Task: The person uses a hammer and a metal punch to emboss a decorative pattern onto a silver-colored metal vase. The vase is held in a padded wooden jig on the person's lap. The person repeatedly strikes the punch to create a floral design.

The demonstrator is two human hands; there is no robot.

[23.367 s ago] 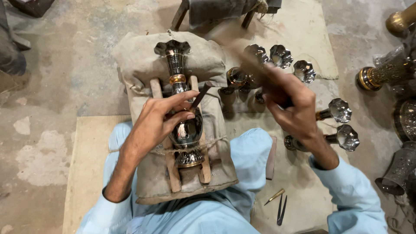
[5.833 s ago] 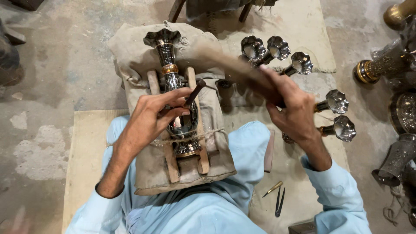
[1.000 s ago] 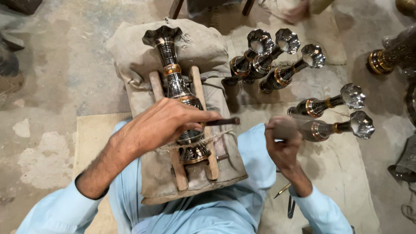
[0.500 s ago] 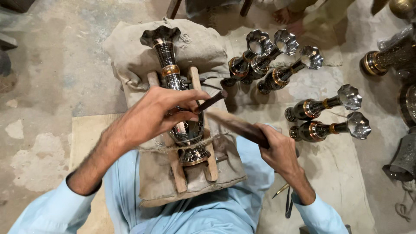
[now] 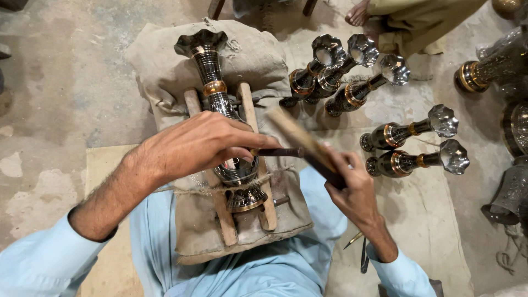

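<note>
A dark metal vase (image 5: 212, 74) with copper bands lies lengthwise in a wooden cradle (image 5: 250, 118) on a burlap cushion (image 5: 258, 55) over my lap. My left hand (image 5: 201, 146) rests over the vase's round belly and pinches a thin dark chisel (image 5: 280, 152) against it. To the right, my right hand (image 5: 352, 190) grips a wooden mallet stick (image 5: 300, 142), whose blurred upper end is just over the chisel's back end. The vase's flared mouth points away from me and its foot (image 5: 246, 199) toward me.
Several finished vases (image 5: 352, 77) lie on the cloth mat at upper right, two more (image 5: 410, 148) beside my right hand. Larger metal vessels (image 5: 495, 60) stand along the right edge. Another person's foot (image 5: 360, 12) shows at the top. Small tools (image 5: 363, 256) lie by my right forearm.
My right hand has swung the wooden stick up and left from near my lap to the chisel's end. My left hand keeps the chisel on the vase.
</note>
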